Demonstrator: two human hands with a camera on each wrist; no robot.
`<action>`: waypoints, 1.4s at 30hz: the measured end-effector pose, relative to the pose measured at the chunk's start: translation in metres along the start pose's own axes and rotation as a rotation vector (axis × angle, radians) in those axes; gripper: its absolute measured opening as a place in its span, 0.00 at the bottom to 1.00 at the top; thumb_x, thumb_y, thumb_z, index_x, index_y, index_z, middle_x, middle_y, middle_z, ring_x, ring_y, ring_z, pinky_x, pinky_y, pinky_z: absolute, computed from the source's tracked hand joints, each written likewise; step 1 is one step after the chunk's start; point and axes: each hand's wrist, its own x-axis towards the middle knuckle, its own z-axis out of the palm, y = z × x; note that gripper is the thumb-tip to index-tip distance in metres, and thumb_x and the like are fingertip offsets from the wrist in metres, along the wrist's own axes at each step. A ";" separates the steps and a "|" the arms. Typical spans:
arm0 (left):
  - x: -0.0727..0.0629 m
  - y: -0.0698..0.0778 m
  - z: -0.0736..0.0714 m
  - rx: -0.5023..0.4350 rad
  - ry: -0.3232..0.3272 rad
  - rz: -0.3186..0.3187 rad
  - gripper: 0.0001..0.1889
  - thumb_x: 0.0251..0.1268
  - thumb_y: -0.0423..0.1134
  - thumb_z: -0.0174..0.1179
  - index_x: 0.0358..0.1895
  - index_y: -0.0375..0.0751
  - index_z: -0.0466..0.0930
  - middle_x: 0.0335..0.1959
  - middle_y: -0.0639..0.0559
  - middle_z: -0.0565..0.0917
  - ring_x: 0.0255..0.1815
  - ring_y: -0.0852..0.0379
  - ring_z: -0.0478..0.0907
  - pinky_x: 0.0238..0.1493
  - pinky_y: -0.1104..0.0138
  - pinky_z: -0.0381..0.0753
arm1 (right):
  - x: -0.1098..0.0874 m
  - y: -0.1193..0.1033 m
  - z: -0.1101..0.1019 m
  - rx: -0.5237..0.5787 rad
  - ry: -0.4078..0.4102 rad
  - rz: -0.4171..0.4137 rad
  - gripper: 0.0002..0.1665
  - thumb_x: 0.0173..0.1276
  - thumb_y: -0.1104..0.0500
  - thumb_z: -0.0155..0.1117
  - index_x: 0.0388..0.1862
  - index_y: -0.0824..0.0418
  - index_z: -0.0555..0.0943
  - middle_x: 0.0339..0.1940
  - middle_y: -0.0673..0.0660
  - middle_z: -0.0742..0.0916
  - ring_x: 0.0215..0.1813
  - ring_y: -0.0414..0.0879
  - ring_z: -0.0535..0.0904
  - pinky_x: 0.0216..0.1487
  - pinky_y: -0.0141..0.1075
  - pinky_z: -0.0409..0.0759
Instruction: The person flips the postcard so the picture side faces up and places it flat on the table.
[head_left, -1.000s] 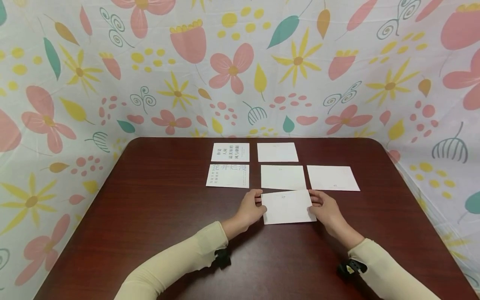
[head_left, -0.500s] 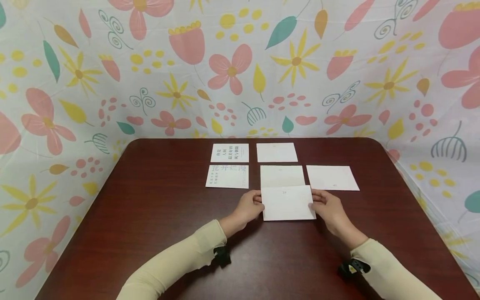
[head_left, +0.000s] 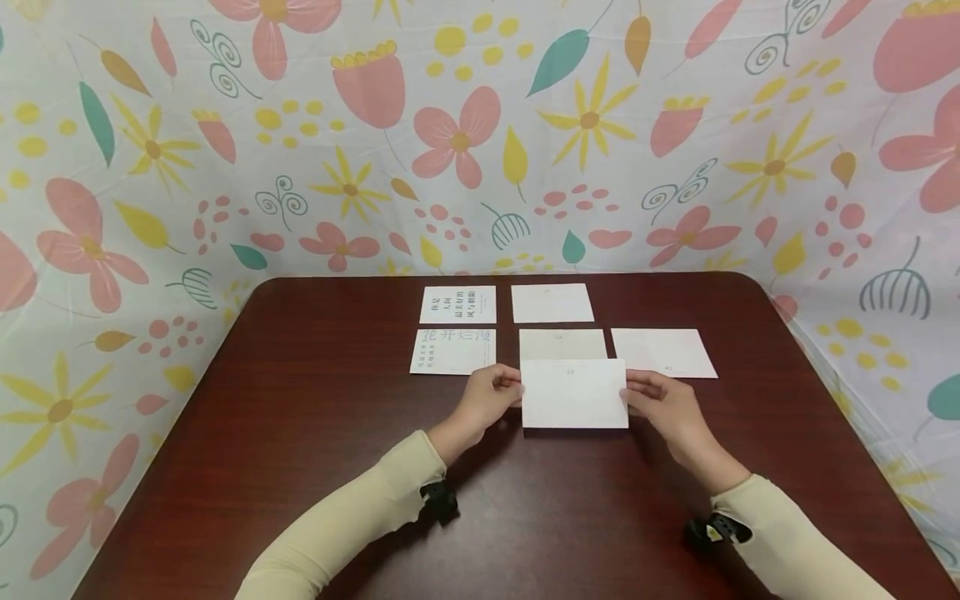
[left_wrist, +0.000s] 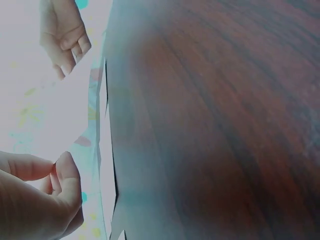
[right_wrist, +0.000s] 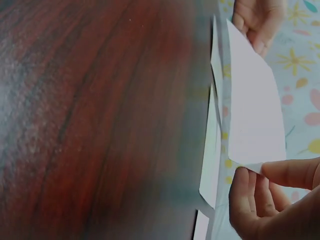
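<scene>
White card, raised clear of the dark red surface, long axis running left to right. Pinched at one short edge by the left hand, thumb against fingers; likewise at the other by the right hand. Equally near both. Just beyond, partly screened in head view: flat blank card. Lettered cards to its left, plain card to its right. Floral cloth behind.
</scene>
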 end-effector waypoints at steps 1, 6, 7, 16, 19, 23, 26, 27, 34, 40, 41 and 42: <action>0.000 0.001 -0.001 -0.003 0.002 0.004 0.09 0.61 0.22 0.57 0.43 0.23 0.79 0.29 0.48 0.78 0.29 0.59 0.77 0.39 0.64 0.84 | 0.000 -0.001 -0.001 -0.006 0.004 0.000 0.25 0.69 0.63 0.61 0.61 0.77 0.72 0.48 0.67 0.83 0.37 0.32 0.80 0.41 0.33 0.83; -0.001 0.004 -0.002 -0.005 0.018 0.014 0.07 0.61 0.23 0.58 0.42 0.24 0.80 0.29 0.47 0.79 0.29 0.59 0.77 0.38 0.64 0.84 | -0.001 -0.003 -0.005 -0.022 0.024 0.006 0.25 0.68 0.60 0.64 0.57 0.75 0.75 0.39 0.53 0.86 0.35 0.34 0.80 0.39 0.31 0.82; -0.001 0.004 -0.003 -0.003 0.020 0.016 0.07 0.61 0.23 0.59 0.42 0.24 0.80 0.30 0.47 0.79 0.29 0.59 0.77 0.38 0.64 0.84 | -0.001 -0.003 -0.005 -0.017 0.027 0.006 0.24 0.67 0.60 0.65 0.56 0.75 0.76 0.37 0.51 0.86 0.35 0.35 0.81 0.38 0.30 0.82; -0.002 0.004 -0.005 -0.020 0.019 0.016 0.06 0.63 0.26 0.59 0.41 0.28 0.81 0.32 0.44 0.82 0.31 0.53 0.80 0.37 0.62 0.84 | -0.002 -0.002 -0.006 0.108 0.000 -0.032 0.20 0.65 0.63 0.66 0.50 0.77 0.77 0.35 0.48 0.85 0.38 0.37 0.84 0.45 0.34 0.82; -0.003 0.005 -0.006 -0.026 0.010 0.009 0.06 0.64 0.27 0.60 0.41 0.30 0.82 0.35 0.38 0.83 0.35 0.47 0.82 0.38 0.61 0.84 | -0.003 -0.001 -0.006 0.163 -0.031 -0.083 0.16 0.67 0.66 0.63 0.51 0.74 0.79 0.37 0.47 0.87 0.40 0.36 0.84 0.45 0.32 0.82; -0.006 0.006 -0.007 -0.011 0.013 -0.014 0.07 0.64 0.27 0.58 0.41 0.31 0.84 0.36 0.37 0.84 0.33 0.50 0.81 0.41 0.58 0.83 | -0.003 0.002 -0.005 0.217 -0.062 -0.162 0.14 0.70 0.68 0.58 0.52 0.72 0.79 0.38 0.49 0.89 0.43 0.35 0.84 0.46 0.30 0.81; -0.007 0.006 -0.007 -0.003 0.024 -0.026 0.08 0.63 0.28 0.58 0.41 0.30 0.85 0.34 0.42 0.85 0.30 0.57 0.79 0.42 0.57 0.83 | -0.003 0.003 -0.003 0.185 -0.037 -0.162 0.18 0.70 0.64 0.59 0.53 0.76 0.77 0.38 0.47 0.89 0.44 0.32 0.83 0.44 0.26 0.80; -0.007 0.006 -0.007 0.003 0.024 -0.022 0.08 0.63 0.28 0.58 0.41 0.30 0.85 0.34 0.44 0.85 0.29 0.59 0.79 0.42 0.57 0.83 | -0.003 0.003 -0.003 0.154 -0.022 -0.154 0.20 0.70 0.63 0.61 0.54 0.77 0.77 0.38 0.46 0.88 0.43 0.31 0.82 0.43 0.24 0.79; -0.004 0.001 -0.007 0.189 -0.001 0.087 0.07 0.61 0.28 0.61 0.40 0.34 0.85 0.34 0.47 0.84 0.29 0.62 0.77 0.36 0.69 0.80 | -0.004 0.003 0.000 -0.084 0.050 -0.138 0.20 0.66 0.63 0.65 0.55 0.70 0.79 0.48 0.64 0.84 0.39 0.30 0.78 0.40 0.23 0.76; 0.000 -0.001 -0.009 0.396 -0.078 0.189 0.13 0.59 0.28 0.62 0.47 0.37 0.83 0.28 0.53 0.81 0.28 0.63 0.74 0.33 0.72 0.75 | -0.005 0.002 0.000 -0.151 0.027 -0.144 0.20 0.65 0.66 0.64 0.56 0.70 0.79 0.47 0.68 0.84 0.36 0.34 0.77 0.32 0.26 0.75; 0.000 -0.001 -0.009 0.427 -0.096 0.198 0.14 0.59 0.28 0.62 0.49 0.37 0.82 0.27 0.53 0.80 0.26 0.64 0.74 0.33 0.72 0.75 | -0.005 0.002 0.000 -0.167 0.017 -0.143 0.21 0.64 0.66 0.65 0.56 0.70 0.79 0.47 0.68 0.84 0.36 0.34 0.77 0.32 0.26 0.75; 0.000 -0.001 -0.009 0.458 -0.114 0.205 0.15 0.59 0.28 0.62 0.50 0.37 0.82 0.27 0.54 0.79 0.25 0.65 0.73 0.32 0.72 0.74 | -0.005 0.003 -0.001 -0.184 0.004 -0.142 0.21 0.64 0.66 0.65 0.56 0.70 0.79 0.47 0.68 0.84 0.36 0.35 0.78 0.32 0.27 0.75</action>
